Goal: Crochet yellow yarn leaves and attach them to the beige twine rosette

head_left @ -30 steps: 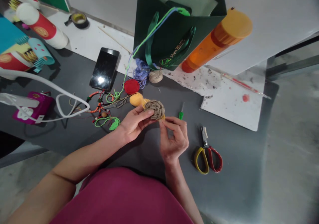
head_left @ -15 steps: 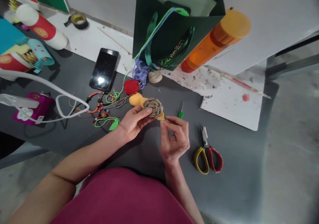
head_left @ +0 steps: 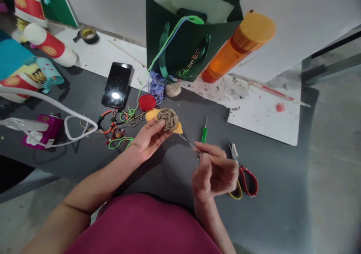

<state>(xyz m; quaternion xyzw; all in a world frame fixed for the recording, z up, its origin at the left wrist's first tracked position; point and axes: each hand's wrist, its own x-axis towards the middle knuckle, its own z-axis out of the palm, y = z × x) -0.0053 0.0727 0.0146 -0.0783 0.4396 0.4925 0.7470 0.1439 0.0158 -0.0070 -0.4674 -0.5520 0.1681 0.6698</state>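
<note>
My left hand (head_left: 149, 137) is closed on a brown crocheted flower (head_left: 168, 119), with the thumb pressed on its front. Yellow crocheted parts (head_left: 178, 128) stick out on both sides of the flower. A thin pale thread (head_left: 183, 137) stretches from the yellow tip on the right towards my right hand (head_left: 216, 171). The thumb and fingers of that hand pinch the thread; a needle cannot be made out. Scissors (head_left: 248, 180) with a red and a yellow handle lie partly hidden behind my right hand. A green-handled tool (head_left: 204, 134) with a thin metal shaft lies beyond it.
Beyond my left hand are a red yarn ball (head_left: 147, 102), purple yarn (head_left: 157, 85), a beige ball (head_left: 173, 89), a beaded string (head_left: 105, 113) and a phone (head_left: 117, 84). A dark green bag (head_left: 180, 54) and an orange bottle (head_left: 237, 49) stand behind. A white cable (head_left: 56, 99) loops at left.
My right hand has moved away from the flower, to the right and nearer my body, drawing the thread out. It now covers part of the scissors. My left hand keeps hold of the flower.
</note>
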